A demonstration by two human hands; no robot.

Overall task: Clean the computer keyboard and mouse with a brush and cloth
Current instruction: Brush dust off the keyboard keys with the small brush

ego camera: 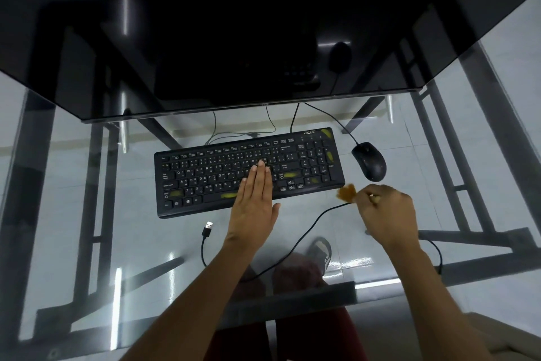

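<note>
We pressed our left hand (254, 205), fingers straight, flat on the black rectangular plastic keyboard (248, 171) lying long-side across the glass table (87, 243), while our right hand (389, 214) pinched the tan-bristled brush (347, 193) just off its right end.

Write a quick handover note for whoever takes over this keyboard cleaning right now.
Left hand: flat, fingers straight, resting on the keyboard.
Right hand: grips the brush, bristles just off the keyboard's right front corner.
Mouse: on the glass desk, right of the keyboard; a USB plug lies loose.
Done: unclear; yellowish smudges remain on several keys.
Left: brush the keys and mouse, then wipe. No cloth in view.
</note>
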